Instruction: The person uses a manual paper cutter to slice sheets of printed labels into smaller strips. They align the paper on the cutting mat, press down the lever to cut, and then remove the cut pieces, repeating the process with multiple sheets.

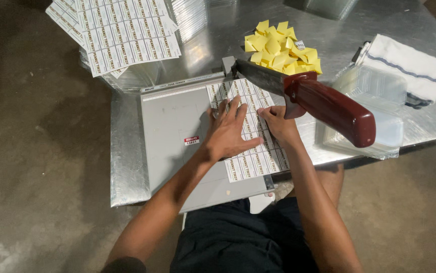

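The sheet of printed labels [250, 134] lies flat on the grey bed of a paper trimmer [177, 131], toward the bed's right edge, running from near the hinge at the far end down to the near corner. The left hand [228, 132] rests palm down on the sheet's middle, fingers spread and pointing away from the person, pressing it against the bed without gripping anything. The right hand [277, 123] lies just beside it on the sheet's right part, near the cutting edge, fingers loosely curled with the tips touching the paper; it closes on nothing either. The sheet is white, covered in a tight grid of small rectangular labels with dark print, and its near end sticks out past both hands. The trimmer's blade arm is raised, its dark red handle [331, 107] hanging above and to the right of the right hand. Behind the trimmer on the metal table [127, 167] sits a heap of yellow paper squares [281, 48]; further label sheets [114, 33] lie at the far left, and clear plastic containers [374, 108] with a folded white cloth [410, 65] at the right.
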